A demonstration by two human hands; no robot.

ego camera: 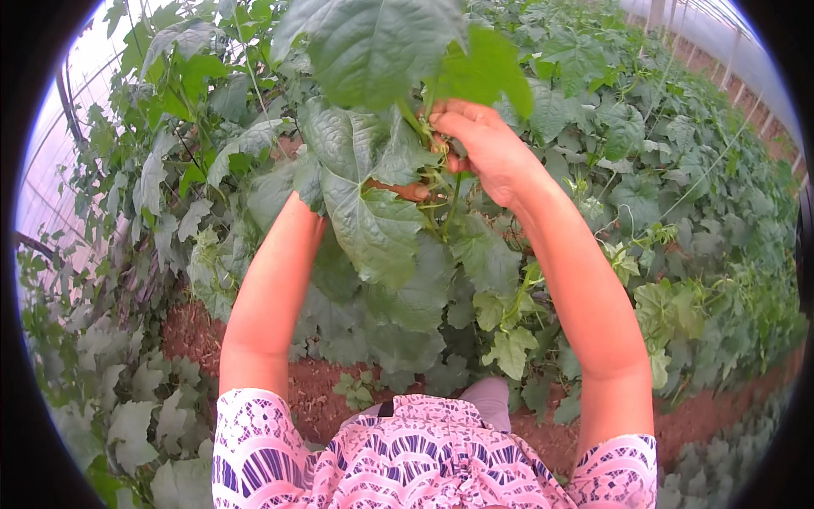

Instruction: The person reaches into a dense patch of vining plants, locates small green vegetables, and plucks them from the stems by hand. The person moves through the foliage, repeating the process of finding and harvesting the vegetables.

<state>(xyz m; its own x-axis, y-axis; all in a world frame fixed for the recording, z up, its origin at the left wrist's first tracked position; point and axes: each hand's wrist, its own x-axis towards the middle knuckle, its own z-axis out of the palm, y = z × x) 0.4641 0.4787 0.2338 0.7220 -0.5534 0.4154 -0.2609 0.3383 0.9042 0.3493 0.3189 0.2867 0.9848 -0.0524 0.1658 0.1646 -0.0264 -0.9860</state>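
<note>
My right hand (474,137) pinches a green vine stem (413,121) between thumb and fingertips, close to a leaf joint with small pale shoots. Just below and to the left is my left hand (407,189). A lobed vine leaf (369,184) covers most of it, leaving a digit in sight beside thin tendrils (439,203); what it grips is hidden. Above both hands a large leaf (381,54) spreads near the camera, with a brighter green leaf (489,70) to its right.
Dense climbing vines (636,127) stand ahead and to both sides. A support string (715,162) slants through the foliage at right. Reddish-brown soil (311,388) shows near my legs. Translucent greenhouse sheeting (51,172) rises at left, and more low leaves (137,420) lie at lower left.
</note>
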